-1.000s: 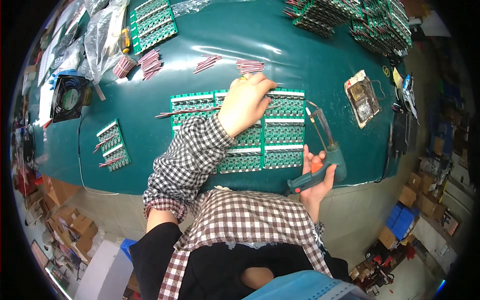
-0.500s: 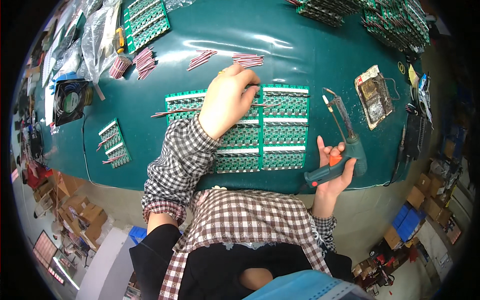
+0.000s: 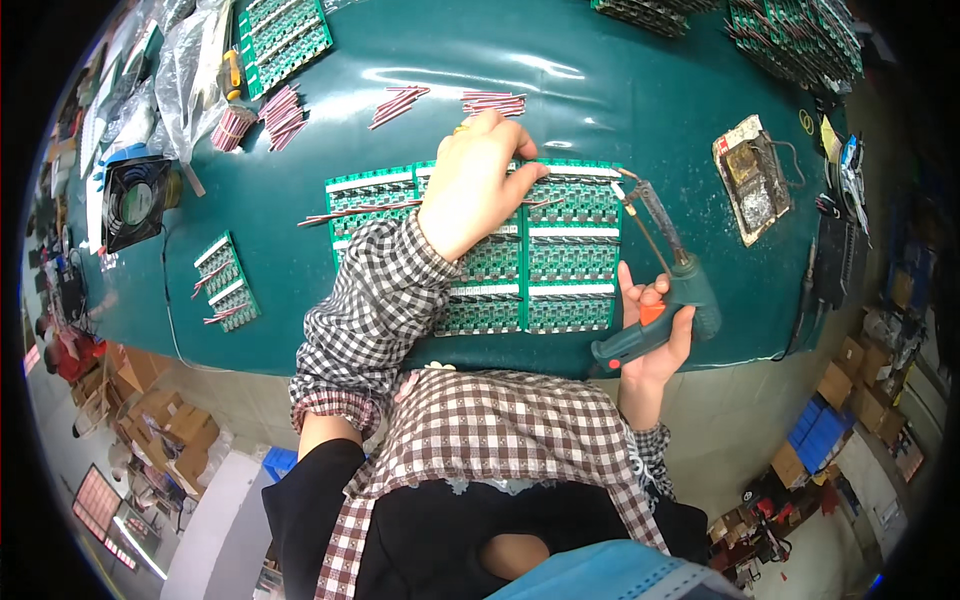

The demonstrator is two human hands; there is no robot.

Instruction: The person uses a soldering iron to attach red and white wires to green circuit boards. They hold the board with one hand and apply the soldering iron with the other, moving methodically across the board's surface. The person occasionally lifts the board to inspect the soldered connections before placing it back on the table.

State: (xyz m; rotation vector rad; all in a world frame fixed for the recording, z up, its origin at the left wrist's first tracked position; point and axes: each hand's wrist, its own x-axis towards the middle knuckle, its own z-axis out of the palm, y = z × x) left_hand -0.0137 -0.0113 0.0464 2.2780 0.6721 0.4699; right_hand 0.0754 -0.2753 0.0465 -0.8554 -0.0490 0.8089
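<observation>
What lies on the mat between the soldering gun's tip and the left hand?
In the head view, only green circuit boards lie between the soldering gun tip and the left hand.

Flat panel of circuit boards: bright green, white strips across each row, fine dark component grid. Vinyl table cover: deep glossy teal with pale glare streaks. Pistol-grip soldering gun: dark teal body, orange trigger, metallic grey tip. Long shirt sleeve: black-and-white small check. Cloth on lap: maroon-and-white check. Short wire bundles: pinkish red. Square cooling fan: black. Small separate board strips: green and white.
</observation>
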